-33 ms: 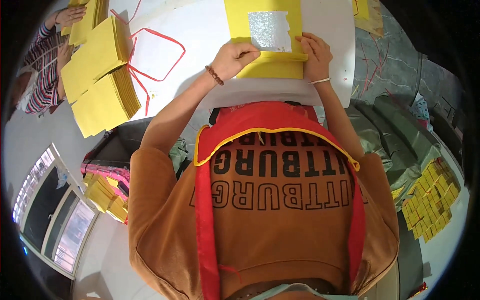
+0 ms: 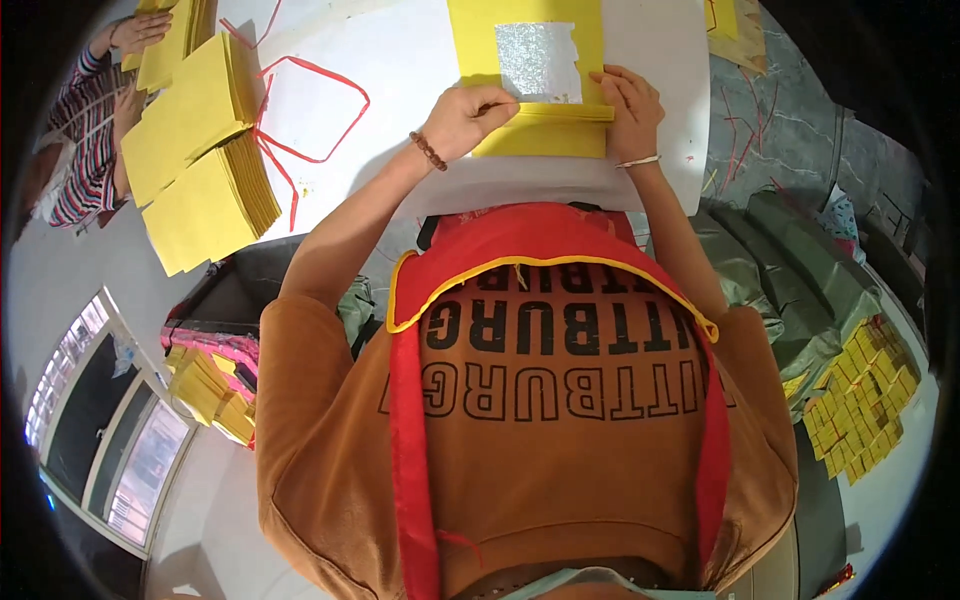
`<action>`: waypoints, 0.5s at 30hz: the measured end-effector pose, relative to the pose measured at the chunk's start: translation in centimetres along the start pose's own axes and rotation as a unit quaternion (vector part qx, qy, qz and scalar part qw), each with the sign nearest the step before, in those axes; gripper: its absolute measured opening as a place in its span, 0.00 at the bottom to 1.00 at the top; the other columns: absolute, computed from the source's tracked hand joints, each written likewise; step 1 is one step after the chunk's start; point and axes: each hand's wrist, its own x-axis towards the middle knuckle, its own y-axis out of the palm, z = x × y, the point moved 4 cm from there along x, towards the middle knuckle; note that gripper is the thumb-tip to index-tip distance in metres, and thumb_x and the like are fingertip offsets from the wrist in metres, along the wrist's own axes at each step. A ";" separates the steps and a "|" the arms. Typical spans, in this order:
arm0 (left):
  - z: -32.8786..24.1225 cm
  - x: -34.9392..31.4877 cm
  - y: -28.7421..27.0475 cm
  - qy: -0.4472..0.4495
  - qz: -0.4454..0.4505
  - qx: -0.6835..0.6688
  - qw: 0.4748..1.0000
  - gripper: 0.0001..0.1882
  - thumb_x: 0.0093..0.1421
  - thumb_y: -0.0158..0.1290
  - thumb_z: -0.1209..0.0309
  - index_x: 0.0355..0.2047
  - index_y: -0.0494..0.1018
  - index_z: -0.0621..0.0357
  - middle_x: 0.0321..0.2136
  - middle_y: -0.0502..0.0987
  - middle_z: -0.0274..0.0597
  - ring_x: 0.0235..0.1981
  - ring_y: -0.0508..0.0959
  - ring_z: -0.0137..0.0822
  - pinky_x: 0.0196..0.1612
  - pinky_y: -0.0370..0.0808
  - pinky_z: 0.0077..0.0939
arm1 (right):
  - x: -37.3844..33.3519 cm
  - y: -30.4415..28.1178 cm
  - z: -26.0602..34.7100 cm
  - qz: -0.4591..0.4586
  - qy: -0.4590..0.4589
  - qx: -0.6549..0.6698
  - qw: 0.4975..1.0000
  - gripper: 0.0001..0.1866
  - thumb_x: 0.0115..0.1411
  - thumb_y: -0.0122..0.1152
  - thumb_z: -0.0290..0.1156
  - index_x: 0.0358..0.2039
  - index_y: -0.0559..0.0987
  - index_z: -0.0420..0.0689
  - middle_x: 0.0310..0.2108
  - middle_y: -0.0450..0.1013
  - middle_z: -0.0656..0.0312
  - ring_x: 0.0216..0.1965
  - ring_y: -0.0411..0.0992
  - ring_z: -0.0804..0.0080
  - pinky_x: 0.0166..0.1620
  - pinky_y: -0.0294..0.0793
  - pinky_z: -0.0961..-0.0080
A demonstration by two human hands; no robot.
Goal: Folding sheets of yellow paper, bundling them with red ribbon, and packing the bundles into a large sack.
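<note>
While the wearer faces the white tabletop [image 2: 410, 60] at twelve o'clock, a rectangular yellow paper sheet [image 2: 475, 45] lies on it just past twelve, bearing a roughly square, silver foil-like patch [image 2: 540, 62]. A narrow folded yellow paper strip [image 2: 560, 112] crosses the sheet at the patch's six-o'clock edge. The left hand [image 2: 468, 120], below a brown beaded bracelet [image 2: 428, 150] in view, pinches the strip's nine-o'clock end between thumb and forefinger. The right hand [image 2: 632, 112], with a thin pale wristband [image 2: 640, 161], rests at the sheet's three-o'clock edge, its fingers loosely bent; whether they grip cannot be told. Toward eleven o'clock, thin red ribbon-like ties [image 2: 366, 100] lie looped on the tabletop. At ten o'clock are stacked yellow paper rectangles [image 2: 185, 110], with a co-worker's hand [image 2: 140, 33] upon the farther pile. At three o'clock stand dull-green, sheet-wrapped bundles [image 2: 770, 270]; between three and four, many small yellow packets [image 2: 862, 400] lie close together.
</note>
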 end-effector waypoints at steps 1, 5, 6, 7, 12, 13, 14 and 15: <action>-0.1 -0.1 0.1 0.000 0.000 -0.001 1.000 0.10 0.58 0.51 0.68 0.33 0.75 0.63 0.24 0.76 0.33 0.26 0.71 0.20 0.30 0.69 0.17 | -0.1 0.0 0.0 -0.003 0.005 -0.002 1.000 0.13 0.59 0.49 0.42 0.35 0.81 0.56 0.42 0.71 0.73 0.48 0.61 0.72 0.54 0.47 0.69; -0.3 0.0 0.1 -0.002 0.001 0.012 1.000 0.11 0.58 0.50 0.68 0.33 0.75 0.64 0.22 0.75 0.33 0.25 0.70 0.20 0.30 0.68 0.16 | -0.3 0.0 -0.1 0.001 0.007 -0.010 1.000 0.13 0.59 0.48 0.43 0.35 0.81 0.56 0.42 0.71 0.73 0.48 0.61 0.72 0.54 0.47 0.68; -0.3 0.1 0.1 -0.002 -0.005 0.006 1.000 0.11 0.58 0.50 0.68 0.32 0.75 0.64 0.22 0.75 0.33 0.25 0.69 0.20 0.29 0.68 0.16 | -0.3 0.1 -0.1 -0.001 0.009 0.000 1.000 0.13 0.59 0.48 0.43 0.35 0.81 0.56 0.42 0.71 0.73 0.48 0.61 0.72 0.54 0.47 0.67; -0.3 0.1 0.1 -0.002 -0.007 0.005 1.000 0.11 0.58 0.50 0.68 0.32 0.75 0.64 0.22 0.75 0.33 0.25 0.69 0.20 0.29 0.68 0.16 | -0.2 0.1 -0.1 -0.003 0.011 0.010 1.000 0.13 0.59 0.48 0.43 0.35 0.81 0.56 0.42 0.71 0.73 0.49 0.61 0.72 0.53 0.47 0.67; -0.4 0.1 0.1 -0.009 -0.009 -0.017 1.000 0.10 0.57 0.50 0.68 0.32 0.75 0.64 0.22 0.74 0.32 0.25 0.69 0.20 0.30 0.68 0.16 | -0.2 0.1 -0.2 -0.001 0.010 -0.006 1.000 0.13 0.59 0.48 0.42 0.35 0.81 0.56 0.42 0.71 0.73 0.48 0.61 0.72 0.53 0.49 0.67; -0.3 0.2 0.1 -0.008 -0.008 -0.018 1.000 0.10 0.57 0.50 0.68 0.32 0.75 0.64 0.22 0.74 0.32 0.25 0.69 0.20 0.30 0.68 0.16 | -0.2 0.0 -0.3 0.002 0.008 -0.005 1.000 0.13 0.59 0.48 0.42 0.35 0.81 0.56 0.42 0.71 0.73 0.48 0.61 0.71 0.53 0.49 0.67; -0.2 0.3 0.1 -0.009 -0.007 -0.018 1.000 0.10 0.57 0.50 0.68 0.32 0.75 0.64 0.22 0.74 0.32 0.25 0.69 0.20 0.31 0.68 0.16 | -0.2 0.0 -0.4 0.001 0.008 -0.006 1.000 0.13 0.59 0.48 0.42 0.35 0.81 0.56 0.42 0.71 0.73 0.48 0.61 0.71 0.53 0.49 0.67; -0.2 0.3 0.0 -0.013 -0.005 -0.018 1.000 0.11 0.57 0.49 0.68 0.32 0.74 0.64 0.22 0.74 0.32 0.25 0.69 0.20 0.31 0.68 0.17 | -0.1 -0.1 -0.2 0.005 0.011 0.000 1.000 0.12 0.59 0.49 0.41 0.36 0.80 0.55 0.42 0.71 0.72 0.49 0.61 0.72 0.54 0.49 0.67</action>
